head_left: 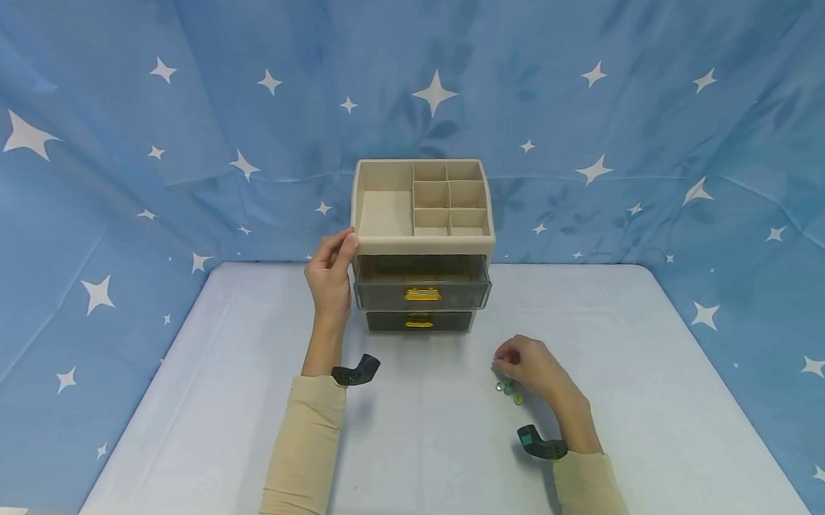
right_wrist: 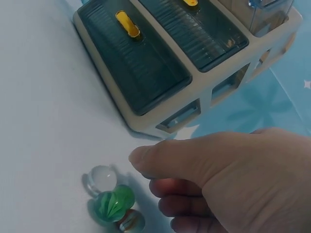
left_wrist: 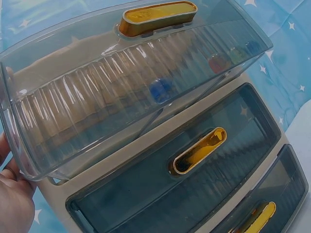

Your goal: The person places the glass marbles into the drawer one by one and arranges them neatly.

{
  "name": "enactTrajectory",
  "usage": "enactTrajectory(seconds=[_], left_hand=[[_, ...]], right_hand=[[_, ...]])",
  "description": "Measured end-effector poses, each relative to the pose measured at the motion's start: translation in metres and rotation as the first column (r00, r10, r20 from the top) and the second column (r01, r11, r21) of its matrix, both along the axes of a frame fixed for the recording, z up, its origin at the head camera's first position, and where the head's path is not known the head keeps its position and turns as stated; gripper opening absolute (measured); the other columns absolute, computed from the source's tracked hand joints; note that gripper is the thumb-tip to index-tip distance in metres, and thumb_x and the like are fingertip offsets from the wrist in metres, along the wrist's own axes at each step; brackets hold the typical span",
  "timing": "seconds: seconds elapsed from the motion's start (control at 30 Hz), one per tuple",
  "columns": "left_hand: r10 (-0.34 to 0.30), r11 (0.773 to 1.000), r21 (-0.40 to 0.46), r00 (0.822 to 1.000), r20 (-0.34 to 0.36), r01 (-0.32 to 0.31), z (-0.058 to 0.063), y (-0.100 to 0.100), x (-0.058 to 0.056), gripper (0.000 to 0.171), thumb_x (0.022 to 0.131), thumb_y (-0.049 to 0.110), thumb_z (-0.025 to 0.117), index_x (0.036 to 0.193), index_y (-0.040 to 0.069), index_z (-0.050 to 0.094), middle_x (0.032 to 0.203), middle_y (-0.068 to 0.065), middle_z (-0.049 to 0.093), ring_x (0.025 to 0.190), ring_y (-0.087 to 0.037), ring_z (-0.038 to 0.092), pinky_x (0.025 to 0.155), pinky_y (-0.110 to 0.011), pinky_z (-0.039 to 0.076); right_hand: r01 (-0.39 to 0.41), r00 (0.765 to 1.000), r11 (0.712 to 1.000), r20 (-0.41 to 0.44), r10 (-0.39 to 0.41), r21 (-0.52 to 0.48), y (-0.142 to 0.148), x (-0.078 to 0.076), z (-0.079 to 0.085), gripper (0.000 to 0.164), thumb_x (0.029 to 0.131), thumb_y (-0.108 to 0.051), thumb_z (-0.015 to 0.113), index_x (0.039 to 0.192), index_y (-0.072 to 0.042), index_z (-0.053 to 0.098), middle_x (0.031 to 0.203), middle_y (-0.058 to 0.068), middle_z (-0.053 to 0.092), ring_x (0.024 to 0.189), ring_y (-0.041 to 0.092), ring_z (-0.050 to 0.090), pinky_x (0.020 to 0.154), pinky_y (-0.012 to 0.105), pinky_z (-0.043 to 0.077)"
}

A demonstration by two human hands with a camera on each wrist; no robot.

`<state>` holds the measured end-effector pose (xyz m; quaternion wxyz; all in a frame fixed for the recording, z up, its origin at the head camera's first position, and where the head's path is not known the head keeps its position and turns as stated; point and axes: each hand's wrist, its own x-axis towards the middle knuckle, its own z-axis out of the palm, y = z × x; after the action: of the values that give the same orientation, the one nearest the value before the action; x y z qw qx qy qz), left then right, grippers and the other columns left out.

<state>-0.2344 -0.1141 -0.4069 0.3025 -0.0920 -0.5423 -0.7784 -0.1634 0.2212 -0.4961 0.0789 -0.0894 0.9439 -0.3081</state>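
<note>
A cream desktop drawer organizer stands at the back of the table, its smoky clear top drawer pulled out. My left hand grips the organizer's upper left corner between thumb and fingers. Inside that drawer the left wrist view shows a blue marble and a red marble. On the table, right of the organizer, my right hand hovers low with bent fingers beside several glass marbles. Among these are a clear marble and a green marble. Whether its fingertips hold a marble, I cannot tell.
Lower drawers with gold handles are closed beneath the extended one. Open compartments divide the organizer's top. A white cloth covers the table, and a blue star-patterned curtain hangs behind and along both sides.
</note>
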Motion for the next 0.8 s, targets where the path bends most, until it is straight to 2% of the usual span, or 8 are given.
enactTrajectory(seconds=[0.17, 0.43, 0.63, 0.8], left_hand=[[0.001, 1.000, 0.001, 1.000, 0.001, -0.001, 0.000, 0.000, 0.001, 0.011, 0.091, 0.019, 0.074, 0.101, 0.018, 0.078, 0.094, 0.005, 0.070, 0.077, -0.007, 0.057, 0.071, -0.021, 0.047], [-0.004, 1.000, 0.001, 1.000, 0.007, 0.004, 0.000, 0.000, 0.001, 0.012, 0.093, 0.014, 0.071, 0.102, 0.017, 0.078, 0.093, 0.006, 0.070, 0.078, -0.008, 0.057, 0.072, -0.021, 0.046], [-0.003, 1.000, 0.001, 1.000, 0.006, 0.003, 0.000, 0.000, 0.000, 0.013, 0.093, 0.012, 0.070, 0.101, 0.019, 0.078, 0.093, 0.007, 0.070, 0.078, -0.007, 0.057, 0.072, -0.021, 0.046], [-0.006, 1.000, 0.017, 1.000, 0.005, 0.006, 0.000, 0.000, 0.001, 0.010, 0.092, 0.017, 0.073, 0.101, 0.020, 0.078, 0.094, 0.006, 0.071, 0.080, -0.007, 0.059, 0.073, -0.021, 0.048]], right_hand=[[-0.017, 0.999, 1.000, -0.040, 0.017, 0.004, 0.000, -0.001, 0.003, 0.014, 0.090, -0.015, 0.073, 0.101, -0.007, 0.072, 0.088, 0.002, 0.066, 0.079, 0.015, 0.056, 0.075, 0.032, 0.053], [-0.037, 0.993, 0.999, -0.111, 0.035, -0.010, -0.001, 0.000, 0.011, 0.013, 0.090, -0.014, 0.072, 0.100, -0.005, 0.072, 0.088, 0.003, 0.066, 0.079, 0.015, 0.058, 0.072, 0.030, 0.052], [-0.038, 0.987, 0.999, -0.159, 0.035, -0.018, -0.004, 0.001, 0.016, 0.014, 0.089, -0.013, 0.072, 0.100, -0.005, 0.073, 0.092, 0.005, 0.068, 0.084, 0.016, 0.061, 0.077, 0.035, 0.054], [-0.031, 0.982, 0.999, -0.186, 0.027, -0.018, -0.005, 0.003, 0.021, 0.015, 0.089, -0.014, 0.072, 0.101, -0.005, 0.073, 0.095, 0.005, 0.068, 0.088, 0.019, 0.062, 0.081, 0.040, 0.055]])
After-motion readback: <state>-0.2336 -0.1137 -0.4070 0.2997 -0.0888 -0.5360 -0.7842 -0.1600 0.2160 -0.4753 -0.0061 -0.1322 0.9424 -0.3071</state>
